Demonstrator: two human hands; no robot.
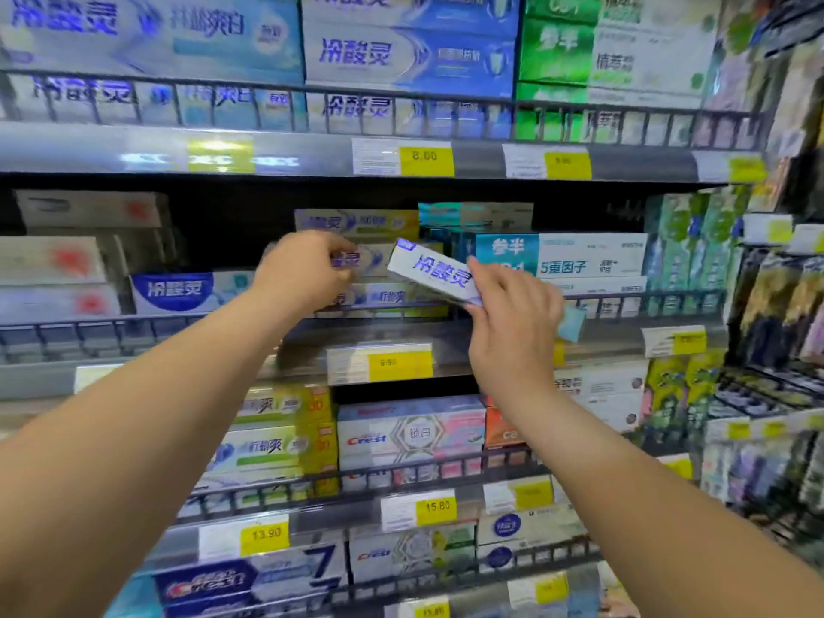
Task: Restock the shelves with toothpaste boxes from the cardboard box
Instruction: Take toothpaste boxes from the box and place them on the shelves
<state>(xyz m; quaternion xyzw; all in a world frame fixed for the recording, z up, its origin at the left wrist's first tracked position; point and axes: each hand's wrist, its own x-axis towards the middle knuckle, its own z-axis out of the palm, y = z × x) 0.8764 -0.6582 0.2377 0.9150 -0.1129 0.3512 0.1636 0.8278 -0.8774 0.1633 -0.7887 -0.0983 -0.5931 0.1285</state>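
held toothpaste box (434, 272): a white carton with blue characters is carried tilted, left end raised, in front of the middle shelf and just above its rail.
right hand (512, 318): the carton's lower right end is pinched, with the thumb laid on the front face and the fingers tucked behind.
left hand (307, 272): the fingers are curled together at the end of a box in the stack; because of blur, it cannot be told whether that box is gripped.
stacked boxes (356, 223): several cartons are piled flat behind the left hand, with the held toothpaste box just to their right.
dark gap (223, 225): open room is seen left of the stack, above a single blue-and-white box (178, 289) and under the upper shelf edge (290, 156).
wire rail (111, 325): the front edge of the middle shelf is fenced by it, and both wrists are raised over it.
teal boxes (579, 260): these are stacked on the right, close behind the right hand, and that side is closed off by them.
below: yellow price tags (388, 363) are fixed under the rail, and Crest boxes (410, 432) are ranged on the next shelf down.
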